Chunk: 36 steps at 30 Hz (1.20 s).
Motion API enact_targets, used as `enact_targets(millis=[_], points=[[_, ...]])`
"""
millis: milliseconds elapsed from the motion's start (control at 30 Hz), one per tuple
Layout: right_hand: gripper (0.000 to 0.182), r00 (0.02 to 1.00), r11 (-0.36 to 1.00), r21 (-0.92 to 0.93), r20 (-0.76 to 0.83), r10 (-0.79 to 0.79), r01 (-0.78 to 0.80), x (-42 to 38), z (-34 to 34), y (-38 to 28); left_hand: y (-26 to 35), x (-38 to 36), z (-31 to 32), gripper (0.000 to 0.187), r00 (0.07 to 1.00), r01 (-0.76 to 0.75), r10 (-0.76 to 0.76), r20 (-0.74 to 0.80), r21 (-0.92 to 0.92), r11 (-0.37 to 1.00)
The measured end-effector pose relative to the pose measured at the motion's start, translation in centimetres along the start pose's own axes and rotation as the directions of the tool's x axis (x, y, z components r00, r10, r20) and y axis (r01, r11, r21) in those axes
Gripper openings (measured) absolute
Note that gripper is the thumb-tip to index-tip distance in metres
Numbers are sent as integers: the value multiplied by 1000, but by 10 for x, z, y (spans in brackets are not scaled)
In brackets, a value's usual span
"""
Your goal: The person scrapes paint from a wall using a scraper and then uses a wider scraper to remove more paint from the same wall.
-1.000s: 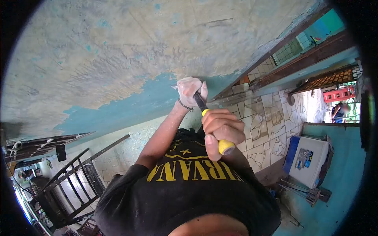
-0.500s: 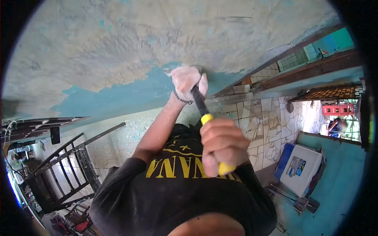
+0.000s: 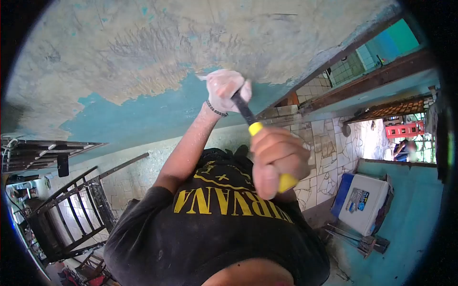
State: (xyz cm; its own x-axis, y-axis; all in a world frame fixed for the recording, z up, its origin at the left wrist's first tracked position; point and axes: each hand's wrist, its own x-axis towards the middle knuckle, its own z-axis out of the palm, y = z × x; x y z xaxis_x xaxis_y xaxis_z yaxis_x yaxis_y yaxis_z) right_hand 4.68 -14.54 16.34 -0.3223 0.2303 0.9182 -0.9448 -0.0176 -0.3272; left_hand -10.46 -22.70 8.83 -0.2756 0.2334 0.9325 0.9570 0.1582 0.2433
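My left hand (image 3: 226, 90), coated in white dust, is wrapped round the far end of a scraper near the wall (image 3: 143, 52). My right hand (image 3: 279, 159) grips the yellow handle of the same scraper (image 3: 245, 110), whose black shaft shows between the two hands. Most of the scraper's head is hidden under my left hand; a thin pale tip sticks out on its left. The wall surface is rough and beige above, with teal paint (image 3: 133, 117) below a jagged edge. My left hand is at that edge.
A dark metal frame with bars (image 3: 78, 209) stands at left. On the right are a white and blue cooler box (image 3: 362, 205) and long-handled tools (image 3: 362, 243) lying below it. A person (image 3: 402, 150) is by a red crate (image 3: 404, 129) beyond the doorway.
The view has shifted slightly. My right hand has moved up and to the right with the scraper's handle. My left hand keeps its hold at the paint edge.
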Motion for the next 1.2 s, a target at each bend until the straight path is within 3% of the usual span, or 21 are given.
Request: enact_targets(millis=[33, 100, 200, 267, 333, 367, 400, 467, 567, 600, 667, 700, 733, 833, 967, 1000, 1100, 1200], points=[[15, 993, 998, -1, -100, -56, 56, -4, -4, -7, 4, 10, -3, 25, 996, 24, -19, 85, -58, 998], [15, 934, 982, -61, -302, -190, 180, -8, -8, -23, 36, 29, 1, 28, 998, 24, -16, 61, -137, 990], [20, 674, 870, -385, -557, -485, 307, 37, 22, -49, 69, 45, 2, 28, 997, 11, -27, -65, -243, 970], [28, 675, 863, -383, -544, -499, 329, 42, 33, -56, 79, 49, 0, 25, 996, 24, -50, -73, -324, 946], [33, 854, 919, -258, -357, -378, 299, 42, 38, -60, 69, 60, -26, 23, 958, 123, -17, 286, -358, 926], [33, 963, 965, -147, -130, -237, 217, 44, 33, -64, 60, 66, -38, 22, 891, 174, 8, 454, -359, 917], [34, 989, 993, -64, 120, -92, 100, 45, 28, -68, 47, 71, -44, 21, 859, 158, 58, 509, -372, 915], [36, 880, 1000, 6, 475, -18, 17, 75, 19, -60, 21, 77, -49, 21, 775, 141, 153, 613, -404, 904], [28, 913, 993, -42, 399, -81, 106, 76, 47, -27, 11, 80, -49, 21, 894, 157, 41, 446, -397, 904], [31, 970, 987, -110, 224, -93, 120, 64, 57, -19, 14, 76, -45, 21, 953, 155, -29, 303, -400, 903], [38, 991, 973, -212, -77, -114, 95, 53, 80, -9, 6, 60, -48, 22, 981, 128, -72, 178, -323, 938], [37, 989, 971, -222, -98, -106, 82, 47, 86, -6, -1, 50, -47, 22, 990, 117, -88, 112, -282, 952], [37, 988, 970, -230, -118, -103, 74, 39, 89, -1, -8, 45, -45, 24, 996, 33, -10, 84, -272, 962], [34, 979, 954, -280, -136, -150, 108, 17, 89, 4, -11, 35, -48, 27, 992, -5, 49, 113, -362, 932], [32, 982, 964, -252, -139, -126, 88, 7, 89, -1, -12, 32, -43, 24, 990, -20, 58, 131, -273, 962], [32, 988, 971, -227, -114, -104, 76, 11, 84, -1, -10, 33, -38, 33, 990, 39, 7, 143, -317, 947], [33, 989, 995, -96, -147, -5, -9, 38, 70, -1, -10, 56, -38, 33, 953, 160, -60, 296, -328, 931], [29, 998, 980, -199, -63, 18, -31, 57, 77, -2, -17, 51, -37, 23, 953, 163, -82, 291, -268, 949]])
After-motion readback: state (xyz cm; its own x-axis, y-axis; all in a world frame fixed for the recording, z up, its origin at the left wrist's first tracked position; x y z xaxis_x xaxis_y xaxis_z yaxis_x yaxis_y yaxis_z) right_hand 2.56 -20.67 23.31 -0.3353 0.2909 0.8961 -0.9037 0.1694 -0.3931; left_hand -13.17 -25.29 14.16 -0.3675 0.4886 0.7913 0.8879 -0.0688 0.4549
